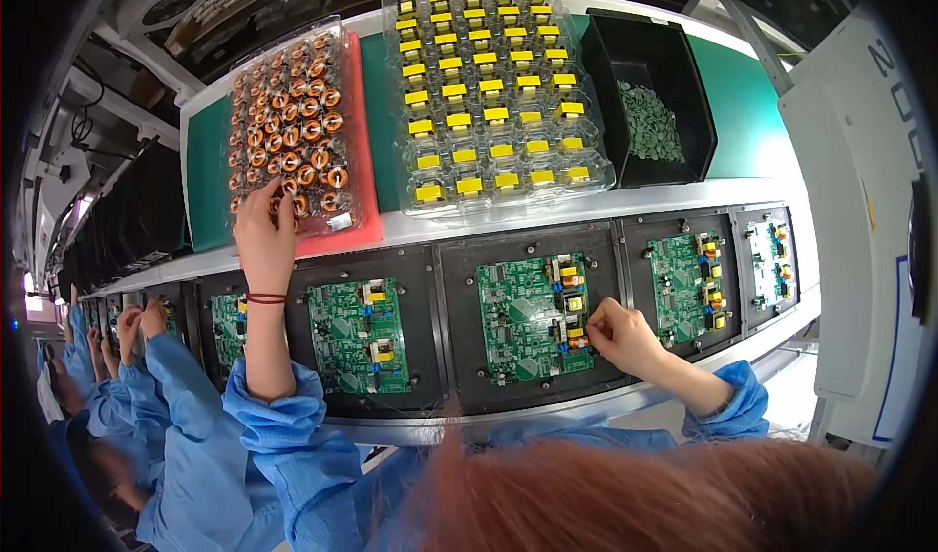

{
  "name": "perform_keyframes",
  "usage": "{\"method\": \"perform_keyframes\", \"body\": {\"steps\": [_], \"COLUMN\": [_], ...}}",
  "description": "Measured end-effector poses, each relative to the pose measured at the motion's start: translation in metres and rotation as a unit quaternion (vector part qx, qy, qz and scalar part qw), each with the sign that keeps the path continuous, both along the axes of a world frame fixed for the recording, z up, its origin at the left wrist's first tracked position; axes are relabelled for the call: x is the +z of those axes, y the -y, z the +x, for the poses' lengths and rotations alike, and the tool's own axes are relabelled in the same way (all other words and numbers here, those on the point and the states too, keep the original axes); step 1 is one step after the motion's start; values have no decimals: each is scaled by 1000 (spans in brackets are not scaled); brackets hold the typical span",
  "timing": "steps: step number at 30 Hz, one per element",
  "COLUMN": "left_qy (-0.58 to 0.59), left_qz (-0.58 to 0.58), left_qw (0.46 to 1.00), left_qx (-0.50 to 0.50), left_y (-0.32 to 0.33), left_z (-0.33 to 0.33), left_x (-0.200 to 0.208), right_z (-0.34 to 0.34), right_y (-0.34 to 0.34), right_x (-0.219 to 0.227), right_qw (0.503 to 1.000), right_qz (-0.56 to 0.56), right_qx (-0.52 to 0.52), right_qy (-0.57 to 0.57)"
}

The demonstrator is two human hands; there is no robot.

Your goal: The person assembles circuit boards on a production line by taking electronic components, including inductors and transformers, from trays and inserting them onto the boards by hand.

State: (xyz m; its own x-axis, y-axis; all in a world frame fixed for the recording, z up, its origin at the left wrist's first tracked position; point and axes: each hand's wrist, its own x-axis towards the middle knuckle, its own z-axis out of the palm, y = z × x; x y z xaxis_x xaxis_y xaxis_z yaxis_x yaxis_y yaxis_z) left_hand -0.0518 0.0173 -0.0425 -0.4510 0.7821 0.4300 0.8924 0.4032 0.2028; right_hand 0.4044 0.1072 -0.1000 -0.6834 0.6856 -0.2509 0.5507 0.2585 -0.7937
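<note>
My left hand [262,228] reaches over a clear plastic tray [342,222] of copper-wound ring coils [311,129], its thumb and fingertips closed around a coil in the near rows. My right hand [627,337] is at the right edge of a green circuit board [515,322]. There its fingers pinch a copper-wound coil [575,339], partly covered by the fingertips, among yellow and blue parts. This board sits in a black carrier frame [454,288]. To its left is another green board [337,332] with yellow-topped parts and no copper coils that I can see.
Behind the boards stands a clear tray [391,132] of yellow-topped transformers. Right of it, a black bin [699,122] holds small grey-green pieces. A red tray [362,142] lies under the coils. More boards [684,283] line the rail, and co-workers' hands [142,322] work at the left.
</note>
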Motion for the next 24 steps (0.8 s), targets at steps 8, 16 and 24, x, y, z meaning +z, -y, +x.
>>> {"method": "perform_keyframes", "body": {"steps": [8, 16, 24], "left_qy": [259, 118, 298], "left_qz": [58, 105, 237], "left_qw": [961, 987, 925], "left_qx": [73, 10, -21], "left_y": [-8, -7, 12], "left_z": [7, -13, 5], "left_x": [18, -1, 26], "right_z": [-2, 9, 9], "right_y": [3, 4, 2], "right_x": [-1, -3, -1], "right_qw": [997, 998, 997], "right_qz": [44, 2, 1], "right_qx": [-52, -70, -81], "right_qy": [-22, 0, 2]}}
